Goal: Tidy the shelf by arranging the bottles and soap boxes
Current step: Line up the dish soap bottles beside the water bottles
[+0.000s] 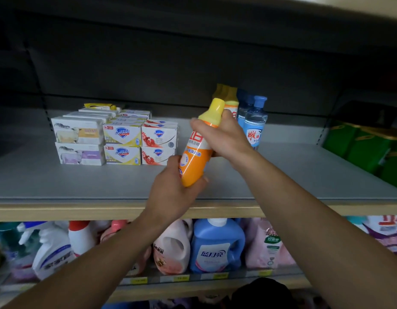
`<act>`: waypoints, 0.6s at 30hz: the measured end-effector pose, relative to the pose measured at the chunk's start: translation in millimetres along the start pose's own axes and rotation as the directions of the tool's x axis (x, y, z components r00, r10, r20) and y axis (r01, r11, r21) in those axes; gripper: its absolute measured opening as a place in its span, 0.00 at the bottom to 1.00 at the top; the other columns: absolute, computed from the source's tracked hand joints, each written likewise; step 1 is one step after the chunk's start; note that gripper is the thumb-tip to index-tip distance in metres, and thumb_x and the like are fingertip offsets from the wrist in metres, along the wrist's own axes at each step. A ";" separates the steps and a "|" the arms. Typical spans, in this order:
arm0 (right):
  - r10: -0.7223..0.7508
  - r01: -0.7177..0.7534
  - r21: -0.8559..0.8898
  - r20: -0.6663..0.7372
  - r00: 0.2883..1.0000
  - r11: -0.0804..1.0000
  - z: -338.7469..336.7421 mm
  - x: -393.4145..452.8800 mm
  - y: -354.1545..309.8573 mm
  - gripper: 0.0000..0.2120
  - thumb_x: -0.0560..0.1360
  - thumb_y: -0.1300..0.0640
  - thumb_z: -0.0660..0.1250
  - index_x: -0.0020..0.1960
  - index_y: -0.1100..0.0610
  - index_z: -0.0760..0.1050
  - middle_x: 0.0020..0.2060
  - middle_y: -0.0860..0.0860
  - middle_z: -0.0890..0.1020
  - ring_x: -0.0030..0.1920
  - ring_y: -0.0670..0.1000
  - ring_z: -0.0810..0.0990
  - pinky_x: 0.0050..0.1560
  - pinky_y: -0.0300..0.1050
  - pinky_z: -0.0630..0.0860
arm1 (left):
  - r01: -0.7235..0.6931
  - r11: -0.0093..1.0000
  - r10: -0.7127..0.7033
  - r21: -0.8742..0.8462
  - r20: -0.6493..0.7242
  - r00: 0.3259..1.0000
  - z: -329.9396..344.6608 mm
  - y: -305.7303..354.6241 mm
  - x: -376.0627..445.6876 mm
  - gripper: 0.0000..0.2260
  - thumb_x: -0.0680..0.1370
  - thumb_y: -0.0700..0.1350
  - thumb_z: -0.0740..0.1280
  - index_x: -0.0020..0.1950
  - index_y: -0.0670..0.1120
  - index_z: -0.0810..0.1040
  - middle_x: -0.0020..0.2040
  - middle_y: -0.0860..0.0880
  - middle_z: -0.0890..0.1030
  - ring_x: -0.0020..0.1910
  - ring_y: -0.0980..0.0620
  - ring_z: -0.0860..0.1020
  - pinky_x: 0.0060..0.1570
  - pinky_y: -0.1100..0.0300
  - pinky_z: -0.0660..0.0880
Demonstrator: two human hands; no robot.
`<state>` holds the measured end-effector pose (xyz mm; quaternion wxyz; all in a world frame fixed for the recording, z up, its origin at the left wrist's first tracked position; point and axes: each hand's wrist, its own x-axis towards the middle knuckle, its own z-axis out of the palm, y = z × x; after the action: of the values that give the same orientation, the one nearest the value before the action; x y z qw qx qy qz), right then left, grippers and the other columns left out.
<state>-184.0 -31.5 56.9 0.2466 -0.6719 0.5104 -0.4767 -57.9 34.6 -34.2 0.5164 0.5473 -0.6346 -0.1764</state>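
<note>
Both hands' grip (170, 192) (224, 139) around glossy cylindrical orange bottle (196, 159), tilted, yellow-capped.

Light is dim and uneven around the grey shelf (304, 175): its deck catches soft, cool light from the front, while the back panel above it falls into deep shadow and the far left corner is nearly black. Below the shelf, the detergent jugs (217, 246) look washed out and soft. Wide-angle distortion bows the shelf's front edge and stretches both forearms toward the lower corners. Edges blur; the green packs (360, 148) at the shelf's right end smear.
</note>
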 end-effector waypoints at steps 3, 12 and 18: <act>0.127 -0.168 0.257 0.171 0.977 0.952 -1.8 1.7 -3.3 0.19 0.73 0.38 0.68 0.57 0.49 0.72 0.49 0.50 0.82 0.48 0.50 0.84 0.51 0.53 0.82 | 0.178 0.917 -0.137 -0.357 0.138 0.981 -3.6 5.9 2.0 0.18 0.68 0.58 0.73 0.52 0.52 0.74 0.42 0.52 0.82 0.38 0.52 0.83 0.39 0.57 0.80; 0.133 -0.445 0.743 0.442 0.887 0.501 -10.4 3.7 24.6 0.24 0.76 0.48 0.66 0.67 0.60 0.70 0.55 0.60 0.79 0.60 0.61 0.79 0.63 0.65 0.73 | 0.795 0.145 0.003 -0.589 0.804 0.595 -22.4 31.2 1.2 0.30 0.69 0.61 0.67 0.60 0.40 0.78 0.43 0.39 0.81 0.29 0.43 0.79 0.29 0.56 0.79; 0.152 -0.184 0.359 0.115 0.982 0.915 -16.7 9.7 14.6 0.22 0.69 0.39 0.72 0.58 0.50 0.76 0.50 0.52 0.84 0.48 0.52 0.85 0.47 0.52 0.83 | 0.417 0.789 -0.246 -0.452 0.390 0.888 -2.1 25.4 -2.3 0.19 0.72 0.63 0.67 0.55 0.52 0.77 0.49 0.46 0.84 0.44 0.47 0.84 0.44 0.50 0.82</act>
<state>-205.3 -43.0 55.8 0.4296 -0.5871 0.4569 -0.5119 -69.4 45.9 -14.4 0.4995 0.4547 -0.5278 -0.5149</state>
